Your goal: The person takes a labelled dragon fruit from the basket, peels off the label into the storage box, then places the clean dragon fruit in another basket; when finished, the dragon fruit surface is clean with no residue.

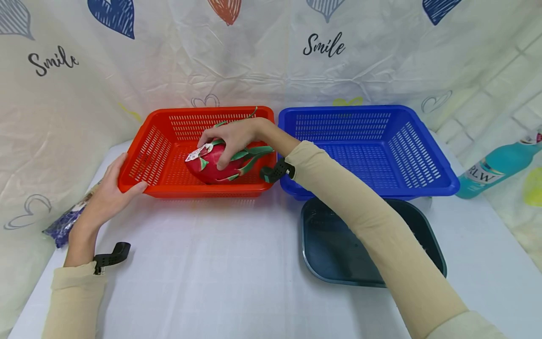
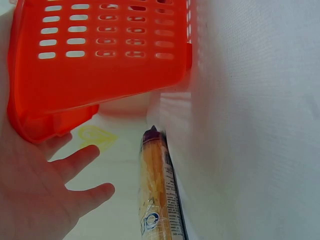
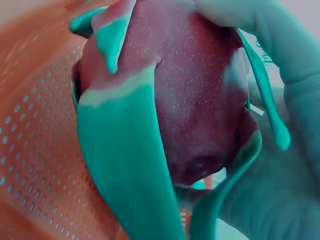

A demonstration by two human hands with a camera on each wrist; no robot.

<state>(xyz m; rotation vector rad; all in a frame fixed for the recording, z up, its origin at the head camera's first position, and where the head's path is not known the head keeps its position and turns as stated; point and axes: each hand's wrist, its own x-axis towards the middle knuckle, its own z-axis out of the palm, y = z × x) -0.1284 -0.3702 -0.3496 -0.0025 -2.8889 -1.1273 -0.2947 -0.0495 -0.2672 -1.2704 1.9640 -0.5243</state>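
A crumpled cloth (image 1: 254,61) printed with hearts and "Smile" hangs behind the white table (image 1: 190,263) that bears everything. Side by side along the back sit the blue basket (image 1: 372,160) and the red basket (image 1: 154,155) — set close together, I'd guess, so both are within easy reach. The dark tray (image 1: 338,256) lies in front of the blue one, partly under the person's right sleeve. To the far right a teal bottle (image 1: 487,172) leans, and at the left, beyond the person's wrist, lies a clear packet (image 1: 65,228).

The left hand (image 1: 109,193) rests on the red basket's near left corner, fingers straight and spread past the rim, thumb along the front edge; it probably keeps the light plastic from sliding. The right hand (image 1: 237,136) grips the dragon fruit (image 1: 207,173) from above, fingers and thumb around opposite sides — a hold that seems to suit its rounded bulk. The fruit is within the red basket's outline; whether it touches the bottom, I cannot tell. A small pale label (image 1: 198,153) shows at its left end.
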